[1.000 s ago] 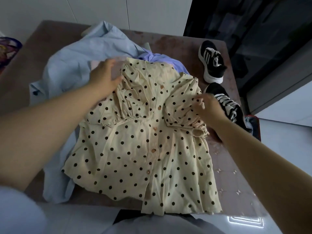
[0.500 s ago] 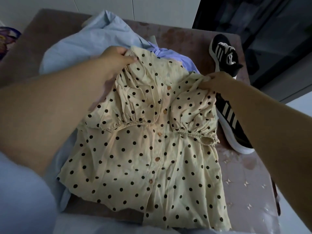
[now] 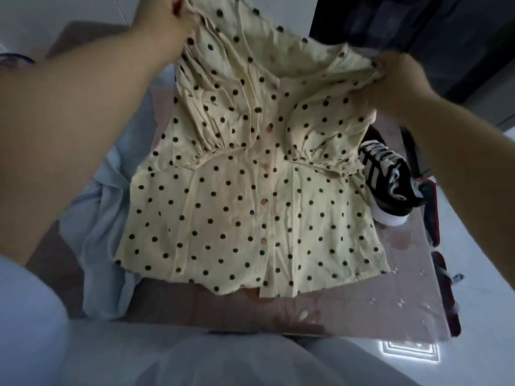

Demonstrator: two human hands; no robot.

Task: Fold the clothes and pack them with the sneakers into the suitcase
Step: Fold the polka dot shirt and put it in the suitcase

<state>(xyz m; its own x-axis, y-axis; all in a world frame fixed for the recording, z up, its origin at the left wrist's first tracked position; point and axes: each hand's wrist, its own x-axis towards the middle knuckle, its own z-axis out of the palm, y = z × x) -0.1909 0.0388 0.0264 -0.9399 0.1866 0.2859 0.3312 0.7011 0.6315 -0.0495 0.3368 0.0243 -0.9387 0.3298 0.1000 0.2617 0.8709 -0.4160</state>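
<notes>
A cream blouse with black polka dots (image 3: 250, 196) hangs in front of me, buttons facing up, its hem trailing on the pinkish table (image 3: 362, 307). My left hand (image 3: 164, 20) grips its left shoulder near the top of the view. My right hand (image 3: 395, 76) grips the right shoulder. Both hold the top raised above the table. A black sneaker with white stripes and a white sole (image 3: 390, 185) lies to the right, partly hidden by the blouse. A light blue garment (image 3: 103, 227) lies under the blouse at the left.
A dark red edge of a case (image 3: 434, 218) shows beyond the table's right side. A colourful object (image 3: 11, 58) sits at the far left. Dark furniture stands at the upper right over a white floor.
Both hands have lifted the blouse by its shoulders up off the table; before, it lay flat. The second sneaker is out of view now.
</notes>
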